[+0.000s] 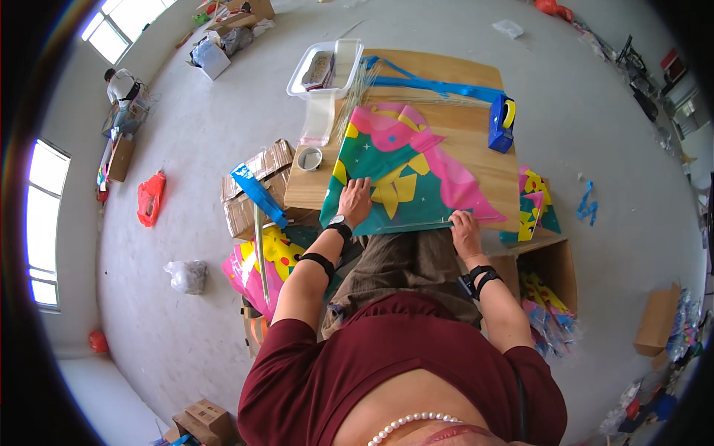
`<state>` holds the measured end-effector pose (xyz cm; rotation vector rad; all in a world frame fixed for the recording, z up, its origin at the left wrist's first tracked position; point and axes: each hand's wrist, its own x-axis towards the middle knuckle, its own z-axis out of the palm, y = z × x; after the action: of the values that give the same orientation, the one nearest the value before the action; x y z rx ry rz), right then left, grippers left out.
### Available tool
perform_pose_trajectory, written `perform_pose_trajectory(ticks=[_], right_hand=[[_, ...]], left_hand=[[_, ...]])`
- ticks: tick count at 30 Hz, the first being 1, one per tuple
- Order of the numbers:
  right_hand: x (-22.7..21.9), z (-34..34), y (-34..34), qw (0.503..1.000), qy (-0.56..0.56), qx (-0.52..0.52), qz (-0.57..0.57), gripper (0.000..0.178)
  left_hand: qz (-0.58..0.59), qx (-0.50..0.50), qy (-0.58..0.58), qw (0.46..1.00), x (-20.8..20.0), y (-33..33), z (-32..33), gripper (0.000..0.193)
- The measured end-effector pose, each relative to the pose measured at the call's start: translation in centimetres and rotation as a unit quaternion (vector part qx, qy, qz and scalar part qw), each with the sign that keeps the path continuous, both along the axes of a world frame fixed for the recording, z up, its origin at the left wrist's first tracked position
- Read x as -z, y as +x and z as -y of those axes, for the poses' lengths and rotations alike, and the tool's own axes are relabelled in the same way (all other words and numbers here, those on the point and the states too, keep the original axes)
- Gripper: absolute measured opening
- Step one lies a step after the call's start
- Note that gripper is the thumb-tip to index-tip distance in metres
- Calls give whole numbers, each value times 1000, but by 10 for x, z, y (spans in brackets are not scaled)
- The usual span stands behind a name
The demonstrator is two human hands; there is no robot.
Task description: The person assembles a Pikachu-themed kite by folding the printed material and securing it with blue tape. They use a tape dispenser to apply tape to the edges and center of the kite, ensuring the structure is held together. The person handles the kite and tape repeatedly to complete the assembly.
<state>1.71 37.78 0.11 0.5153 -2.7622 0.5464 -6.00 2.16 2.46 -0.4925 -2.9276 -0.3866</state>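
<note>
A thin triangular printed sheet, which looks like a kite sail, lies over the near part of the wooden table. It is pink, teal and yellow, and its straight edge runs along the table's front. My left hand rests flat on the sail's left part, with the fingers stretched forward. At the near right edge, my right hand has its fingers curled onto the sail's hem. Both palms are hidden from above.
A blue tape dispenser stands at the table's right edge. Thin rods, blue ribbon, a clear plastic tub and a tape roll lie around the sail. Cardboard boxes flank the table.
</note>
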Motion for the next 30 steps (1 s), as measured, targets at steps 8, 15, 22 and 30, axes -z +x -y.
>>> perform_pose_trajectory(ticks=[8, 15, 22, 30], right_hand=[[6, -13, -7, 999, -5, -36, -20, 25], [-28, -29, -7, 997, -45, -10, -67, 17], [-153, -100, 3, 992, -92, 19, -89, 24], [-274, -178, 15, 958, -245, 114, -97, 13]], left_hand=[[8, -35, -166, 985, 8, -34, -10, 44], [14, 51, 33, 998, -32, -48, 10, 43], [149, -18, 205, 967, -139, -72, 72, 31], [259, 56, 390, 882, -270, -30, 106, 24]])
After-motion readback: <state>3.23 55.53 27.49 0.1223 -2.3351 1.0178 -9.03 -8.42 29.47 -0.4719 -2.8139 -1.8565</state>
